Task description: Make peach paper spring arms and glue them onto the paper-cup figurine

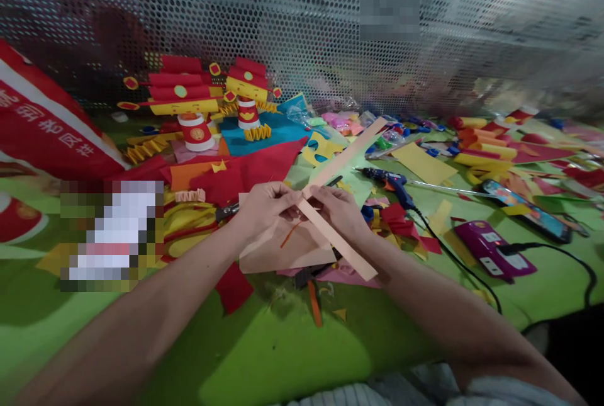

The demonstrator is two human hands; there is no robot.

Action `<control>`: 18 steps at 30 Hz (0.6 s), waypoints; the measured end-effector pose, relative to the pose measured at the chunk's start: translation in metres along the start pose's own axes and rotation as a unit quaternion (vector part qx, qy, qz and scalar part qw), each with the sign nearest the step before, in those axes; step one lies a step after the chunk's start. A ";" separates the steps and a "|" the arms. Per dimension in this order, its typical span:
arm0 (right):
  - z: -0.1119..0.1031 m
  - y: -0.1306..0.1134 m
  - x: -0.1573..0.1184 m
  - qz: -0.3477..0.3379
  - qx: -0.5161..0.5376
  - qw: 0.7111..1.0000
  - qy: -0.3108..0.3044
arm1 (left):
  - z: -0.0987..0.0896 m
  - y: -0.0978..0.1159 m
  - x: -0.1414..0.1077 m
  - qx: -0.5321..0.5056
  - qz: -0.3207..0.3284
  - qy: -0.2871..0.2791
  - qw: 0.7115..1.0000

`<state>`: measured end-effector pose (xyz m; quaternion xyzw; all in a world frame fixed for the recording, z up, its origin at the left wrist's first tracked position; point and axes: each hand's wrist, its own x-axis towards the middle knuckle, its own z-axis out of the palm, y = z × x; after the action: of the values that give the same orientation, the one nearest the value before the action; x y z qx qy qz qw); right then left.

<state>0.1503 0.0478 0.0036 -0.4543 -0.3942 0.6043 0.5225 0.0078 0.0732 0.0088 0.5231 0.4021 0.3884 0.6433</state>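
Note:
Two long peach paper strips (343,239) cross at one end, where both my hands meet above the table. My left hand (265,209) pinches the joined ends from the left. From the other side my right hand (340,208) grips the same spot, its fingers bent around the paper. One strip points up and away to the right, and the other slants down toward me over my right wrist. Beneath the hands lies a sheet of peach paper (278,245). A small folded peach paper spring (190,196) rests left of my left hand.
Two red-and-yellow paper figures (195,132) on cups stand at the back left. A blue glue gun (394,182) with a cord lies right of my hands, near a purple power box (493,248) and a phone (526,209). Paper scraps cover much of the green table (283,355).

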 end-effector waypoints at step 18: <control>-0.005 0.006 0.007 -0.036 -0.061 0.997 -0.022 | -0.003 -0.006 0.002 0.029 -0.008 -0.012 0.999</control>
<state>0.1533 0.0540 -0.0045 -0.4576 -0.4574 0.5700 0.5065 0.0061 0.0753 0.0020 0.5432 0.4097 0.3654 0.6353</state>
